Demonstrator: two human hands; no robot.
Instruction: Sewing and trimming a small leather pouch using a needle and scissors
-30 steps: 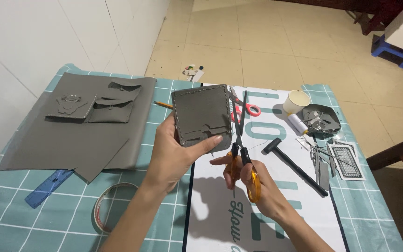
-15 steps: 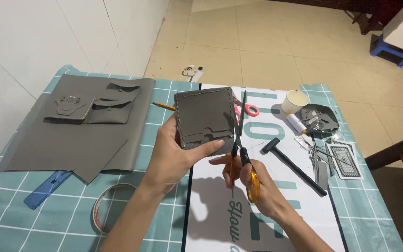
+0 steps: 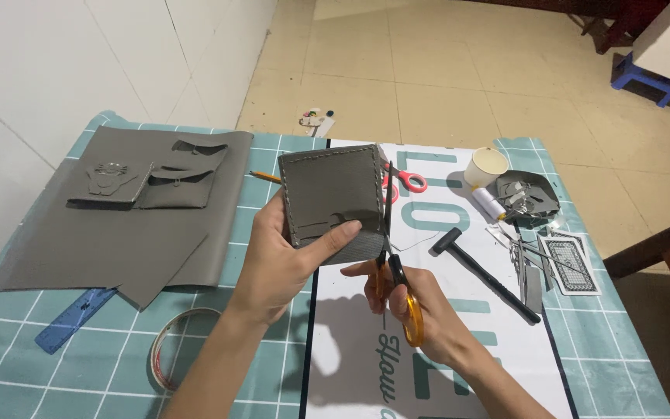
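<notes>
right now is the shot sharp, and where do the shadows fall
Head view: sharp on the left hand, grey leather wallet piece and orange-handled scissors in the right hand; soft hand shadows fall on the white printed sheet below; no strong glare; table edges bow slightly from the wide lens.

Grey stitched leather wallet piece (image 3: 329, 200) held upright, mid-scene — orange-handled scissors (image 3: 391, 256) at its right edge, blades seemingly slightly parted.

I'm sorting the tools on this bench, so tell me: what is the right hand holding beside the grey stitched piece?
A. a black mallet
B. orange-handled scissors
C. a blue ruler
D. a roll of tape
B: the right hand grips the orange-handled scissors, blades up along the edge of the grey stitched piece held by the left hand.
</notes>
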